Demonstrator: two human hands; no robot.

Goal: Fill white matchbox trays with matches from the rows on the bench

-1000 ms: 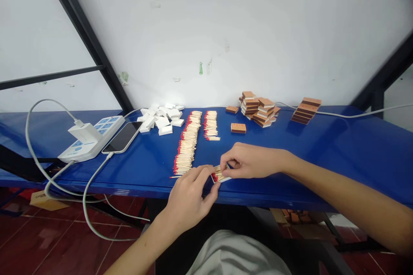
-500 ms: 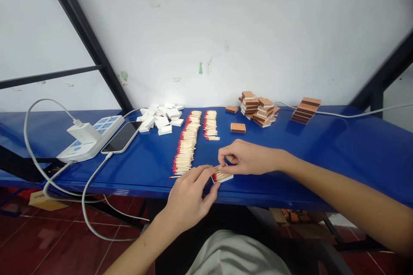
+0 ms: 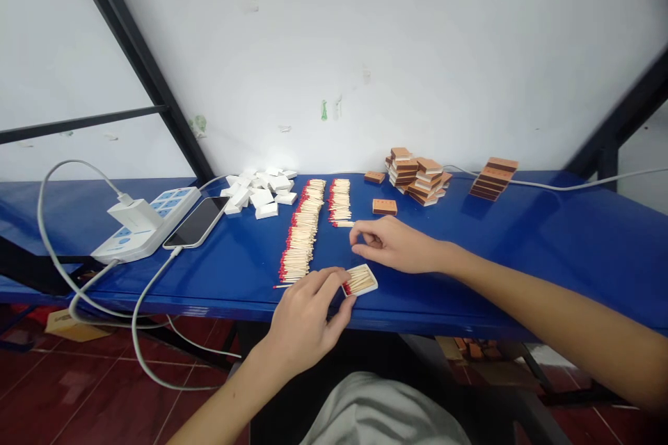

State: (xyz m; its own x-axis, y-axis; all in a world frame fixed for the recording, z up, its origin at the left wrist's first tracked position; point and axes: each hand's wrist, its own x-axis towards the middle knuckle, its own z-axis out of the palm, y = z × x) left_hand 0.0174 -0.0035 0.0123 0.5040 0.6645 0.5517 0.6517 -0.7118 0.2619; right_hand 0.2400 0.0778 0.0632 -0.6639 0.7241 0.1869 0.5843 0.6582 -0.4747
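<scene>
At the table's front edge, my left hand (image 3: 312, 313) grips the left end of a white matchbox tray (image 3: 371, 287), with red-tipped matches (image 3: 359, 279) lying inside it. My right hand (image 3: 389, 243) hovers just above and beyond the tray, its fingers curled and parted, nothing visible between them. A long row of matches (image 3: 301, 233) lies to the left, red heads leftward. The shorter row of matches (image 3: 340, 201) ends close to my right fingertips. One brown matchbox (image 3: 385, 206) sits behind my right hand.
White trays (image 3: 259, 189) are heaped at the back left, beside a phone (image 3: 197, 221) and a power strip (image 3: 149, 222) with looping cables. Stacked matchboxes (image 3: 417, 177) stand at the back, with flat brown sleeves (image 3: 494, 179) farther right on the blue table (image 3: 543, 243).
My right hand has lifted off the tray and moved slightly away toward the shorter match row, uncovering the matches inside. My left hand has stayed on the tray.
</scene>
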